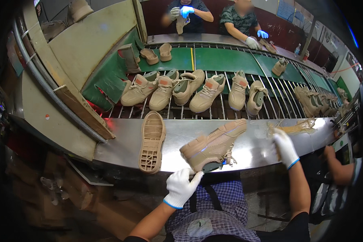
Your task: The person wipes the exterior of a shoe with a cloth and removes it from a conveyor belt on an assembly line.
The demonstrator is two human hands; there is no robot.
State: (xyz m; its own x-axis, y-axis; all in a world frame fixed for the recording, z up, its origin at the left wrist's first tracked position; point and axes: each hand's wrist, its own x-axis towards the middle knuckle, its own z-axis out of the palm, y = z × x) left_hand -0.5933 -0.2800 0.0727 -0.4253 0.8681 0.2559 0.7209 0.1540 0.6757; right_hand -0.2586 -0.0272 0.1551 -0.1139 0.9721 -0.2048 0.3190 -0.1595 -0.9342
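Note:
My left hand [183, 187], in a white knit glove, is closed at the collar of a beige sneaker [213, 147]. The sneaker is upturned on the metal ledge, sole up and away from me, with a dark green last [212, 167] in its opening. To its left lies a separate tan outsole [152, 141], with its ribbed and gridded side up. My right hand [286, 148], also gloved, is at the right of the ledge, smeared by motion. Its fingers are curled around a thin brownish thing that is mostly hidden. Just beyond it is a yellowish, glue-like patch [296, 128].
Several beige sneakers [205, 93] stand on the roller conveyor [181, 113] behind the ledge [258, 141]. Loose soles [150, 56] lie on a green belt [222, 59]. A panel with a pipe [56, 90] bounds the left. Two people work opposite; another person's arm [338, 167] is at right.

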